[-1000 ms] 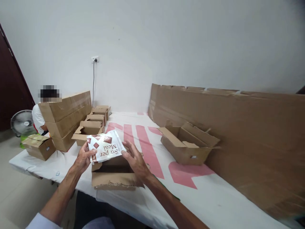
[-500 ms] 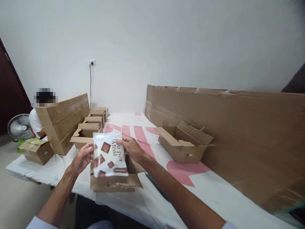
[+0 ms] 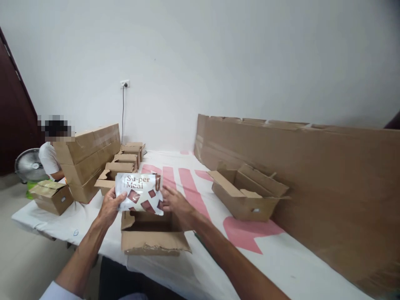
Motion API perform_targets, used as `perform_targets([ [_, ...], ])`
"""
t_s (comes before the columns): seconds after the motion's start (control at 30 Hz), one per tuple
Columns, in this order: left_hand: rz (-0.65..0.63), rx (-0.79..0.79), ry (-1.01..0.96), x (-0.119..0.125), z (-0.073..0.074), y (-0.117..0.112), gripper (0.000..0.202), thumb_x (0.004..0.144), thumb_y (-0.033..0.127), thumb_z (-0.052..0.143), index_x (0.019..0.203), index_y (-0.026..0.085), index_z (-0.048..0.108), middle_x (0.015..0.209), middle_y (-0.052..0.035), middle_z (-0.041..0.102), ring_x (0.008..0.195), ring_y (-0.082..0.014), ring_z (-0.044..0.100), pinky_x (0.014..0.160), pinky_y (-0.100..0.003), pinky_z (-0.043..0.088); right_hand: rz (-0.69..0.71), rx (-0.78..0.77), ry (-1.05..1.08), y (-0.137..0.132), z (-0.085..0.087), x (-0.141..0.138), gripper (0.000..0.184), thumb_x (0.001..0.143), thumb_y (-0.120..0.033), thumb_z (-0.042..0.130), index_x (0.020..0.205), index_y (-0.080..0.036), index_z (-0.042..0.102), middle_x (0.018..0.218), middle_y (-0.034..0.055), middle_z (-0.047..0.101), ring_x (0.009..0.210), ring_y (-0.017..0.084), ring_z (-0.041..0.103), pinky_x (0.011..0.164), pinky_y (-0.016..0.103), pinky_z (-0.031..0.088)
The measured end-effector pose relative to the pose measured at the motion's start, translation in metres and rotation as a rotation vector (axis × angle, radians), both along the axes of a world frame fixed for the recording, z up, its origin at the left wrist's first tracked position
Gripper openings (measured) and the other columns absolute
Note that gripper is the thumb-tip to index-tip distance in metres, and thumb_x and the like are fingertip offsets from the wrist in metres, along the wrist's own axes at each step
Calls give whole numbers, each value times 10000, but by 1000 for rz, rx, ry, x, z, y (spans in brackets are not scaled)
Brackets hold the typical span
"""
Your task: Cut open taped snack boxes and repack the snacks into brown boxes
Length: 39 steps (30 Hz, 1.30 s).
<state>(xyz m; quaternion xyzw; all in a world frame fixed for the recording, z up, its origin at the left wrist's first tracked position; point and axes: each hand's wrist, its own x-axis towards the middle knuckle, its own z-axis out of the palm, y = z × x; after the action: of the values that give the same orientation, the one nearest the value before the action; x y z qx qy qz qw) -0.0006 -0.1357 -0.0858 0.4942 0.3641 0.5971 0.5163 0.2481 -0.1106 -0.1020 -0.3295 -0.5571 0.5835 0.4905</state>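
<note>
A white Su-per Meal pouch (image 3: 140,196) with brown square patterns is held level, its lettering upright, above an open cardboard box (image 3: 153,243). My left hand (image 3: 110,205) grips the pouch's left end, thumb across the front. At the opposite end, the curled fingers of my right hand (image 3: 176,204) are on the pouch's right edge; part of that grip is blurred. The box below has torn-edged flaps folded out, and its inside looks dark where it shows. My right forearm passes over its right side.
Another open carton (image 3: 243,198) stands to the right, before a long cardboard panel (image 3: 296,162). Several open boxes (image 3: 118,166) line up beyond my left hand, beside stacked closed cartons (image 3: 84,162). A person (image 3: 50,160) sits behind the stack near a fan (image 3: 29,166).
The pouch has turned from standing tall with sideways lettering to lying lengthwise with upright lettering. My left thumb now crosses its front, and my right hand has shifted to its right edge.
</note>
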Motion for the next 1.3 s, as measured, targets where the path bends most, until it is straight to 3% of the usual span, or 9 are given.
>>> perform_targets([
  [0.07, 13, -5, 2, 2, -4, 3, 601, 673, 457, 954, 1103, 125, 697, 916, -68, 783, 633, -168, 697, 578, -280, 601, 21, -21, 22, -5, -18, -10, 520, 841, -621, 751, 1186, -246, 647, 1081, 88, 758, 810, 228, 735, 584, 328, 604],
  [0.17, -53, -28, 87, -1, -11, 8, 646, 680, 446, 956, 1164, 119, 681, 1006, -110, 795, 725, -203, 749, 627, -277, 615, -76, 26, 69, -2, -31, -23, 494, 820, -625, 761, 1067, -216, 637, 888, 38, 717, 672, 167, 667, 517, 266, 541],
  [0.3, -126, -70, 217, -9, -15, 19, 722, 708, 491, 932, 1258, 129, 635, 1001, -140, 801, 759, -244, 780, 538, -248, 593, -150, 23, 78, 15, -29, -26, 500, 778, -620, 784, 1011, -210, 618, 838, 7, 672, 634, 133, 613, 513, 247, 514],
  [0.4, -131, -66, 220, -10, -14, 33, 692, 685, 482, 946, 1194, 123, 646, 884, -119, 799, 670, -208, 755, 504, -223, 573, -157, -1, 47, 27, -26, -24, 465, 776, -581, 793, 1011, -219, 617, 847, 12, 678, 628, 141, 620, 499, 254, 507],
  [0.6, -125, -75, 181, -7, -16, 55, 662, 658, 442, 965, 1138, 112, 651, 850, -115, 797, 610, -189, 736, 471, -214, 563, -157, 0, 29, 35, -28, -22, 391, 832, -532, 752, 1019, -215, 620, 895, 37, 701, 676, 156, 650, 535, 258, 515],
  [1.3, -111, -128, 238, -10, -26, 64, 714, 683, 422, 943, 1246, 121, 624, 966, -126, 796, 691, -204, 758, 483, -219, 590, -138, -12, 81, 46, -46, -22, 379, 837, -507, 784, 1025, -217, 631, 862, 37, 708, 689, 162, 660, 525, 247, 545],
])
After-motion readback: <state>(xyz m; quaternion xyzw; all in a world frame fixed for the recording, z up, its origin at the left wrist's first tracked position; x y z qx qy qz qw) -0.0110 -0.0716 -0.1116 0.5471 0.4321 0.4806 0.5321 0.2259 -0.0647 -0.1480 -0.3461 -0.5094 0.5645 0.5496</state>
